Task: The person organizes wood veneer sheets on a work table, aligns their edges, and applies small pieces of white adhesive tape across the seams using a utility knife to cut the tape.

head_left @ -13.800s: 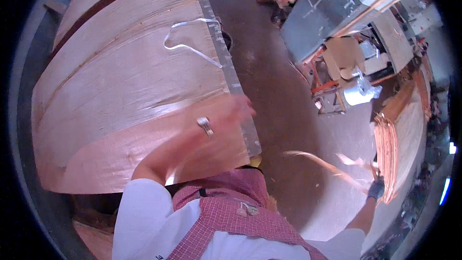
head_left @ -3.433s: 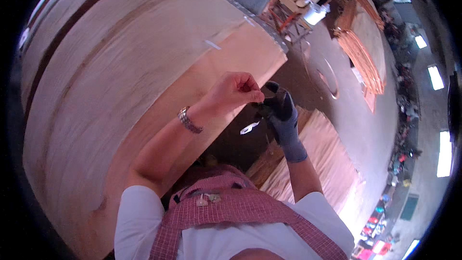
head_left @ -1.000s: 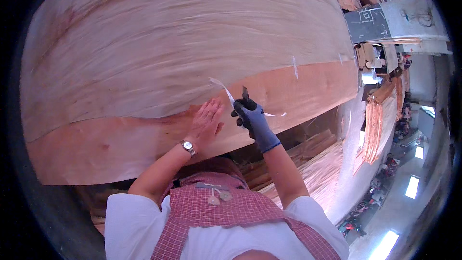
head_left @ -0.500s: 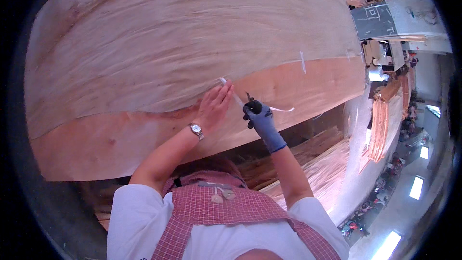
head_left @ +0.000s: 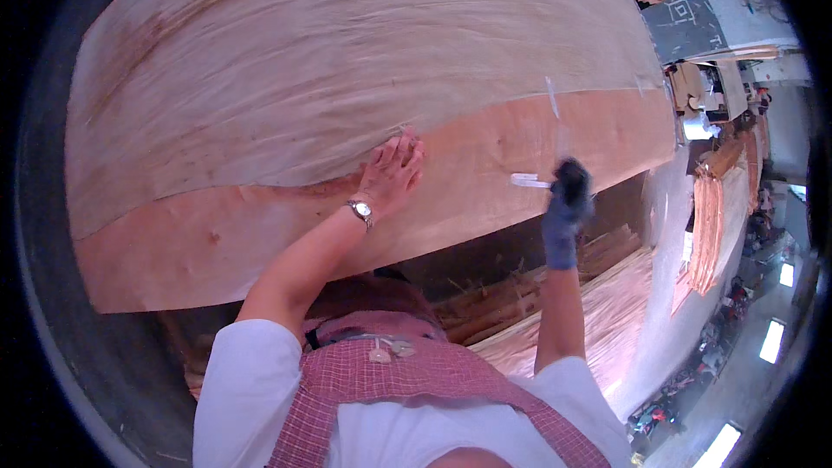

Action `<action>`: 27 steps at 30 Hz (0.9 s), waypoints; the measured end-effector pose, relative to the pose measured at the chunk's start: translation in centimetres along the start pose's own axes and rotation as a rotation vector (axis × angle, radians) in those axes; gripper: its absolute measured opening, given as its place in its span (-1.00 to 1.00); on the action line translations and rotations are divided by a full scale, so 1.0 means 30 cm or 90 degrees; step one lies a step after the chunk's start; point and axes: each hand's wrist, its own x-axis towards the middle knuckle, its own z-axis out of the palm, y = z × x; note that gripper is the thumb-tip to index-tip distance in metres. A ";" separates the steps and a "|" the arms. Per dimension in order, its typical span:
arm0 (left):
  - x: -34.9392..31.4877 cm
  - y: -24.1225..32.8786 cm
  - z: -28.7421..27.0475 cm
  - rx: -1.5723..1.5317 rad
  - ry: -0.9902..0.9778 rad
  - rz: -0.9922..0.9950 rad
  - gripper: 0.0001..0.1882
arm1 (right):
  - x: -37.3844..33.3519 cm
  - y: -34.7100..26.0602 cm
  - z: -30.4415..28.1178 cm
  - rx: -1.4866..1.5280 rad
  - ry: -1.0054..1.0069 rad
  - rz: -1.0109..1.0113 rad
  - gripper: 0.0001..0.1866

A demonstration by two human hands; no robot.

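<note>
A large pale wood veneer sheet (head_left: pixel 347 61) meets a redder veneer strip (head_left: pixel 485 173) along a wavy seam in front of me. My bare left hand (head_left: pixel 392 172), a watch on its wrist, rests on that seam with its fingers a little bent and spread, pressing on the wood. To the right, my right hand (head_left: pixel 569 195), in a blue-grey glove with dark fingertips, hovers over the near edge of the strip, smeared by motion. A short white tape strip (head_left: pixel 529 180) sticks out leftward from its fingers. Whether the glove also holds a dark pointed tool cannot be seen.
A short white tape piece (head_left: pixel 552 97) crosses the seam farther right. Below the near edge lie more veneer sheets (head_left: pixel 563 303). At the right stand a stack of reddish veneer (head_left: pixel 706 230) and a grey board (head_left: pixel 685 28).
My right hand has moved right, away from the left hand, carrying the white tape. The dark pointed tool that showed at its fingers is no longer visible. My left hand stays at the seam.
</note>
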 end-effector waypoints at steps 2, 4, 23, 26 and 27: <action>-0.001 0.003 -0.004 -0.008 -0.009 -0.001 -0.41 | -0.056 -0.079 -0.153 -0.156 0.134 -0.042 -0.72; -0.002 0.007 -0.007 -0.016 -0.012 -0.010 -0.42 | -0.141 -0.163 -0.249 -0.347 0.095 -0.191 -0.74; -0.906 -0.635 -0.541 -0.199 0.031 -0.099 -0.33 | -0.708 -0.821 1.143 0.301 -0.378 0.538 -0.78; -0.912 -0.700 -0.539 -0.241 0.053 -0.077 -0.32 | -0.848 -0.628 1.287 0.276 -0.364 0.593 -0.81; -0.898 -0.714 -0.556 -0.211 0.032 -0.083 -0.33 | -0.863 -0.600 1.318 0.239 -0.373 0.620 -0.82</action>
